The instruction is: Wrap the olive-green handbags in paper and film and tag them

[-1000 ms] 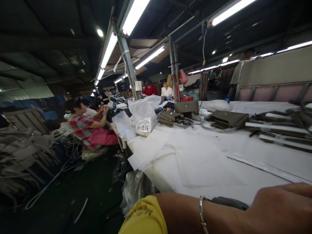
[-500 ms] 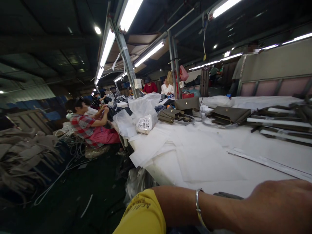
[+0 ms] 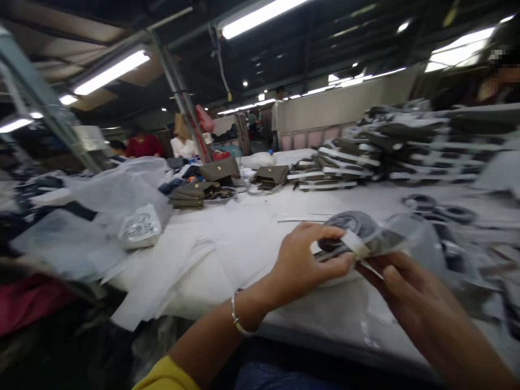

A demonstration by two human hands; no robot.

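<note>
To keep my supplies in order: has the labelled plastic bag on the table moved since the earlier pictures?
No, not visibly: the labelled bag still sits left of and nearer than the right metal post; the view turned.

A yellow sleeve [image 3: 166,377] covers the left upper arm, its smooth hem curving round the limb; from there the forearm is bare down to the wrist. Round that wrist goes a slim silver-coloured bracelet [image 3: 234,314], a rounded, shiny band with a small joint or knob too blurred to make out. Both the left hand [image 3: 298,254] and the right hand [image 3: 406,279] are ungloved, and the right forearm is bare as far as it shows. Below the counter's [image 3: 337,314] near edge shows dark blue, finely patterned cloth [image 3: 268,377].
</note>
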